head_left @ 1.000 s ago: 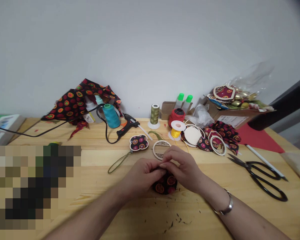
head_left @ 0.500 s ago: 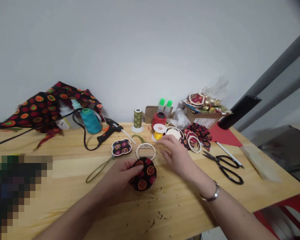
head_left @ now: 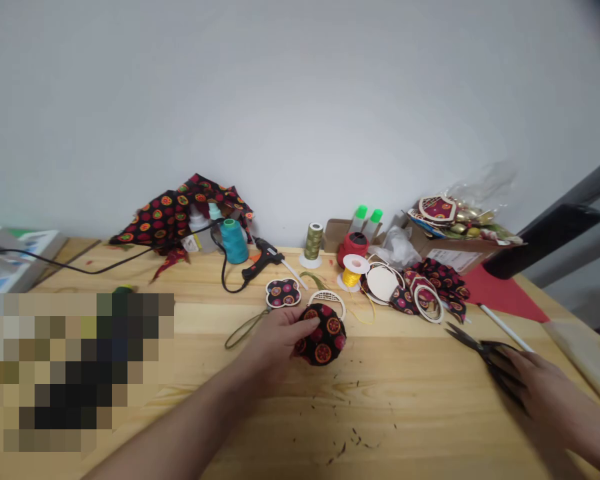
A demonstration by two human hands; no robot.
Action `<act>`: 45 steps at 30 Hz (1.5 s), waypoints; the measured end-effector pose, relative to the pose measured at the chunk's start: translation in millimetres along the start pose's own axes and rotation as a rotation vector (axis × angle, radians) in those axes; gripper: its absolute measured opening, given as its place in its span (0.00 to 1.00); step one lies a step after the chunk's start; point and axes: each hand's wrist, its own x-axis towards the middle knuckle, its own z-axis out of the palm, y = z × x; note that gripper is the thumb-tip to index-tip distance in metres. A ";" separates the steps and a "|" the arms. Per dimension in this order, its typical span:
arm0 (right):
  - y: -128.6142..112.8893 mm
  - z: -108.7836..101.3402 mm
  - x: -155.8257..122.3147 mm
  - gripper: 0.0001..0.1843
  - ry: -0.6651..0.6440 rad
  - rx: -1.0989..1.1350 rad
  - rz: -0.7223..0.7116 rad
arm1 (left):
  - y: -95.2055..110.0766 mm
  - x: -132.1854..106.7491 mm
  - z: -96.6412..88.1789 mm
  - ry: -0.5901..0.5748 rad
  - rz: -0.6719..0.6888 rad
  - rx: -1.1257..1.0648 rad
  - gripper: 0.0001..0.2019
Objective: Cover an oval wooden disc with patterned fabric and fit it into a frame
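My left hand [head_left: 285, 337] pinches a round piece of black fabric [head_left: 323, 343] printed with red and orange circles. The fabric is held just above the table, in front of a round wooden frame [head_left: 337, 303] with lattice work that it partly covers. On the right, my right hand [head_left: 545, 387] has its fingers closed about the handles of the black scissors [head_left: 480, 343], which lie on the table with blades toward the middle. Part of the handles is hidden by the hand. A flower-shaped fabric pendant [head_left: 283, 293] with a green cord loop lies left of the round frame.
Behind stand a glue gun [head_left: 263, 260], a teal thread cone [head_left: 235, 241], a green thread spool [head_left: 313, 241] and a yellow spool [head_left: 354, 273]. Wooden rings [head_left: 429, 305], a white pen [head_left: 505, 327] and a cardboard box [head_left: 455, 253] are at right. Dark scraps [head_left: 345, 450] dot the table.
My right hand has moved right, away from beside the round frame to the scissors' handles. My left hand keeps its hold on the fabric. The view has turned left.
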 end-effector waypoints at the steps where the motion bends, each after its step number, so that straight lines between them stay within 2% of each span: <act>1: -1.2 0.3 -0.3 0.15 -0.045 -0.016 -0.002 | 0.5 -0.2 0.1 0.004 0.001 0.001 0.15; 3: -5.1 -1.8 0.8 0.17 -0.119 -0.042 -0.017 | 1.5 -0.1 -0.4 0.018 0.002 0.002 0.15; 9: -16.1 -17.2 8.4 0.16 -0.144 -0.006 -0.140 | 1.5 0.7 -3.9 0.066 0.012 -0.008 0.15; 13: -16.5 -21.9 11.8 0.15 -0.193 0.000 -0.116 | 2.1 0.0 -1.3 0.070 0.019 -0.032 0.14; 16: -12.0 -21.0 7.3 0.14 -0.170 -0.001 -0.074 | 4.7 -0.9 0.6 0.079 0.013 -0.054 0.14; 19: -14.5 -22.7 0.4 0.13 -0.083 -0.005 -0.104 | 7.3 -1.7 0.6 0.094 0.006 -0.065 0.15; 21: -29.7 -27.9 0.3 0.14 -0.019 0.028 -0.144 | 8.3 -1.7 0.4 0.099 0.010 -0.071 0.15; 23: -59.7 -35.3 7.0 0.16 -0.009 0.114 -0.199 | 9.0 -1.2 0.7 0.099 0.016 -0.082 0.15; 27: -149.0 -45.5 37.6 0.17 -0.015 0.318 -0.306 | 8.9 0.5 1.5 0.089 0.019 -0.104 0.13; 29: -192.9 -44.2 54.3 0.16 -0.067 0.431 -0.380 | 7.2 1.6 0.8 0.076 0.022 -0.103 0.13; 32: -237.9 -33.0 71.7 0.17 -0.087 0.541 -0.404 | 2.5 4.3 -2.2 0.064 0.044 -0.089 0.13; 35: -252.3 -16.3 77.4 0.15 -0.109 0.590 -0.424 | -1.5 7.6 -6.4 0.068 0.070 -0.075 0.12; 38: -247.8 -5.2 76.2 0.14 -0.118 0.555 -0.442 | -0.8 9.2 -8.9 0.096 0.082 -0.076 0.10; 45: -242.2 -4.1 72.0 0.13 -0.122 0.408 -0.460 | 6.4 7.3 -4.7 0.105 0.091 -0.047 0.09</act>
